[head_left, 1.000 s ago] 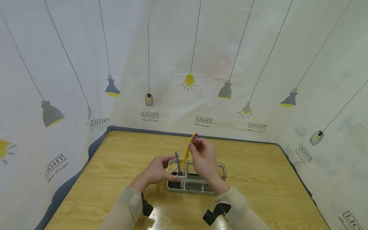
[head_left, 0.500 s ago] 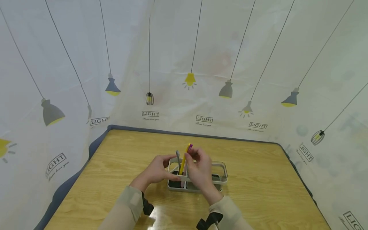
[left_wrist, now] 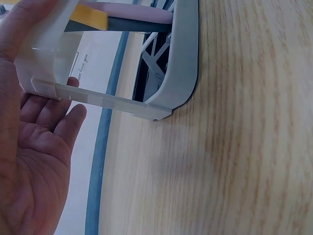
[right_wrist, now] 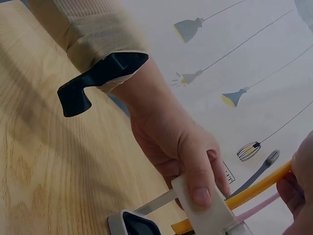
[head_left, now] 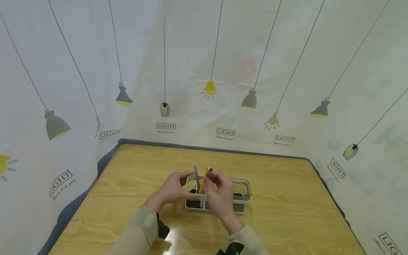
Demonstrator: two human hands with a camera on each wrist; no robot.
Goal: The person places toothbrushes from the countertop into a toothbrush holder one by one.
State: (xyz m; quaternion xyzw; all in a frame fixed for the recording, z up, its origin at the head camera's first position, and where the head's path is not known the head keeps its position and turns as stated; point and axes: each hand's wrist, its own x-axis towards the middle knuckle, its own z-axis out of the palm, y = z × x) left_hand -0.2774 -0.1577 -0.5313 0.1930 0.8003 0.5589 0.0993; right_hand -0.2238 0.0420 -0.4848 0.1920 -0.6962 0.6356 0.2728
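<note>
A white toothbrush holder (head_left: 247, 202) with a raised upper frame and dark base stands on the table. My left hand (head_left: 173, 187) grips the upper frame at its left end, thumb in front and fingers behind. Between the fingertips of my right hand (head_left: 220, 193) is a yellow toothbrush (head_left: 202, 185) with purple bristles, pinched near its head. Its handle end (left_wrist: 95, 17) passes through the frame and hangs above the base in the left wrist view. A grey toothbrush (head_left: 196, 176) and a pink toothbrush (right_wrist: 260, 206) stand in the holder beside it; the right hand partly hides the pink one.
The wood-grain table (head_left: 280, 219) extends around the holder. Behind it hangs a pale sheet (head_left: 191, 63) printed with lamps. A black wrist mount (head_left: 163, 229) sits on the left wrist, with another at the right cuff.
My right hand has moved down and slightly left, lowering the yellow toothbrush deeper into the holder's left section. The left hand keeps its grip on the frame.
</note>
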